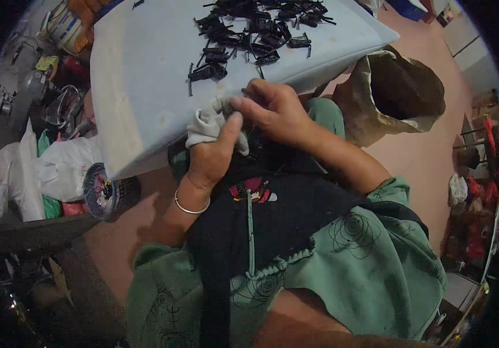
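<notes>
My left hand (211, 159) is closed at the near edge of the white-covered table, thumb pressed inward. Bunched white cloth (204, 126) wraps over its fingers and hides most of them. Touching it from the right, my right hand (278, 110) is closed in a pinch. A small dark piece (246, 91) shows at its fingertips; most of it is hidden by the fingers. Beyond the hands, several black plastic parts with thin pins (267, 37) lie in a loose pile on the table (145, 87).
To the right of the table stands an open brown sack (356, 104). On the left are a dark mesh basket (110, 194) with small bits in it and white plastic bags (66, 165). Shelves with red bagged goods (475, 203) line the right side.
</notes>
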The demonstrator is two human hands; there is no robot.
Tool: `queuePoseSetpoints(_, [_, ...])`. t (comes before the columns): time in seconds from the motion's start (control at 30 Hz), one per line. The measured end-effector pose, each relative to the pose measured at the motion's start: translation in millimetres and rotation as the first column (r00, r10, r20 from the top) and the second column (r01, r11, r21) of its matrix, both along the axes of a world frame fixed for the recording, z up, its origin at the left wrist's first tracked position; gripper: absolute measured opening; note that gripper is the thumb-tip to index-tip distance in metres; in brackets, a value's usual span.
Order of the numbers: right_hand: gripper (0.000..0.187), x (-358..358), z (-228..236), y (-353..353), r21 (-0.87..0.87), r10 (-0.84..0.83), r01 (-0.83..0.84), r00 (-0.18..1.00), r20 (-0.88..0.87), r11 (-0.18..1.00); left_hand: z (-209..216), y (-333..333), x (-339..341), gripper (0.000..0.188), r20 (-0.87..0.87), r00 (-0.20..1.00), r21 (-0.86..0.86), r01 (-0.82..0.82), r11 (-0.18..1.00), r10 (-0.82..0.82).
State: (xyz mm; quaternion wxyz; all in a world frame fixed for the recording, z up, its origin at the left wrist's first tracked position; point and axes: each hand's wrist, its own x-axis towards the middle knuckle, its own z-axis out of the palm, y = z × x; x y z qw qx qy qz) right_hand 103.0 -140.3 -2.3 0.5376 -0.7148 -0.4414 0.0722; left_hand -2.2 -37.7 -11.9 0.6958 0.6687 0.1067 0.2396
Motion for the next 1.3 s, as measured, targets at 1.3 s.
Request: queuePoseSetpoints(1.3, [0.025,7,-24,-1,-0.104,0.191,-0.264,0.871,-0.452,0.959,-13,11,7,0.015,0.008,0.999,0.300,-0.052,0.952,0.052])
